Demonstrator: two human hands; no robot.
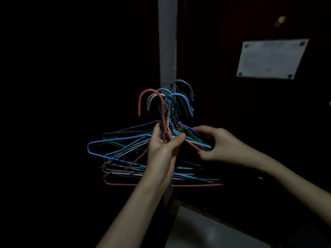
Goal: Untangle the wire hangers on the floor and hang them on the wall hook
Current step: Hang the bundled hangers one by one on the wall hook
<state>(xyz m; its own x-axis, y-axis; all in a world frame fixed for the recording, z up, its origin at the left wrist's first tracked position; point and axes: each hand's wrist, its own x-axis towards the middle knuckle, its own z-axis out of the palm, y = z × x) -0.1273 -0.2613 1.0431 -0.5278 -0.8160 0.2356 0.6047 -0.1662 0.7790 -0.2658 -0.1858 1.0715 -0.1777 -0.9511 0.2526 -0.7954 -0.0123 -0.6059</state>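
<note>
Wire hangers (125, 151) bunched in dim light, necks gripped by left hand (163, 151), right hand (220, 144) pinching their right shoulders, wall hook undiscernible, pale plaque (272, 59) above right hand, writing unreadable

A single head-worn wide-angle view looks forward and slightly down from just behind the left hand (162, 154) and right hand (220, 145), close to them, with both forearms entering from the bottom edge; darkness hides most surroundings beyond the hands.
</note>
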